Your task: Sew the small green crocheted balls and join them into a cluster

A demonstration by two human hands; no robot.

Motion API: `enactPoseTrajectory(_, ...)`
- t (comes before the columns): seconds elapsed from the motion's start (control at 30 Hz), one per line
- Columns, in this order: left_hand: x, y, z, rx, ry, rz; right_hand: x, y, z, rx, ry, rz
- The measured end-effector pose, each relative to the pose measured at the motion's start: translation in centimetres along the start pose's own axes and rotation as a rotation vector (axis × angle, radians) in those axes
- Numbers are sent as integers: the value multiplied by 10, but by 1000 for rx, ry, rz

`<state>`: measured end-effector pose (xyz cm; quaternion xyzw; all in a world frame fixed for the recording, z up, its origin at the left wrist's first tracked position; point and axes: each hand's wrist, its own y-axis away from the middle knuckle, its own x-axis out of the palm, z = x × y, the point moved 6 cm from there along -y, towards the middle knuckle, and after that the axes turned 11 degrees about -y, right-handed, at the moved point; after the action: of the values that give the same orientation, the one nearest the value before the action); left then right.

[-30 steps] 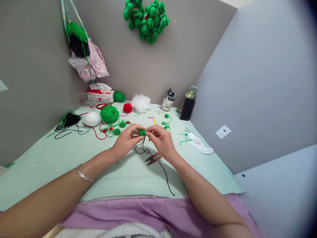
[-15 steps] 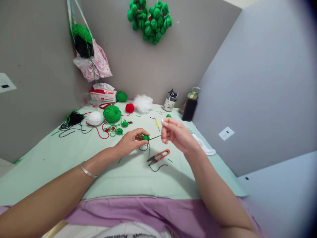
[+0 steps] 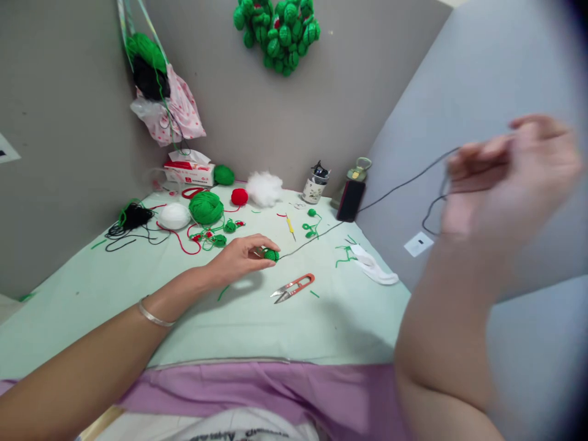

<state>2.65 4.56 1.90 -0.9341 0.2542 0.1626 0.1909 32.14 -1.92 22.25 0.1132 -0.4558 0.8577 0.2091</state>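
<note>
My left hand (image 3: 245, 254) pinches a small green crocheted ball (image 3: 271, 254) just above the table, between thumb and fingers. From the ball a dark strand of yarn (image 3: 316, 237) runs taut up to the right. Far out at the right, my right hand (image 3: 509, 177) is raised and blurred, its fingers closed around the strand's other end, with a loose loop hanging beneath. Whether a needle sits in those fingers I cannot tell. Orange-handled thread snips (image 3: 294, 288) lie on the table below the ball.
Behind my left hand are a green yarn ball (image 3: 206, 207), a white one (image 3: 174, 216), a red one (image 3: 239, 196) and white stuffing (image 3: 265, 189). A yellow crochet hook (image 3: 290, 226), a phone (image 3: 351, 200) against a bottle (image 3: 359, 169), and white cloth (image 3: 374, 266) lie farther right.
My right hand has swung far up and to the right, drawing the dark yarn out long from the ball. The yarn end near the snips has left the table. My left hand stays in place.
</note>
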Motion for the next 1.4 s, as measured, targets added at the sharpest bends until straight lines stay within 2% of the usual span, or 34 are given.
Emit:
enactPoseTrajectory(0.03, 0, 0, 3, -25, 9, 3, 13, 14, -9, -11, -26, 99)
enactPoseTrajectory(0.13, -1, -2, 10, -61, 34, -4, 41, 62, -56, 205, -12, 298)
enactPoseTrajectory(0.27, -4, -3, 12, -69, 56, -67, 61, 132, -114, 522, 227, 582)
enactPoseTrajectory(0.33, -4, -3, 12, -65, 79, -93, 66, 159, -131, 605, 310, 692)
enactPoseTrajectory(0.43, -2, -2, 10, -35, 118, -96, 72, 180, -143, 639, 349, 792)
enactPoseTrajectory(0.6, -7, -4, 9, -38, 164, -138, 73, 184, -151, 758, 147, 826)
enactPoseTrajectory(0.8, -4, -5, 14, -126, 408, -36, 70, 174, -146, 710, 52, 758)
enactPoseTrajectory(0.9, -5, -5, 13, -144, 464, -33, 68, 173, -144, 712, 105, 719)
enactPoseTrajectory(0.97, -6, -4, 12, -151, 485, -59, 68, 177, -144, 701, 188, 745)
enactPoseTrajectory(1.03, -7, -4, 11, -151, 486, -84, 68, 180, -144, 629, 293, 777)
enactPoseTrajectory(1.2, -1, -5, 15, -142, 445, -89, 70, 186, -145, 322, 526, 836)
enactPoseTrajectory(1.4, 3, -5, 28, -200, 497, -155, 72, 190, -146, 193, 621, 887)
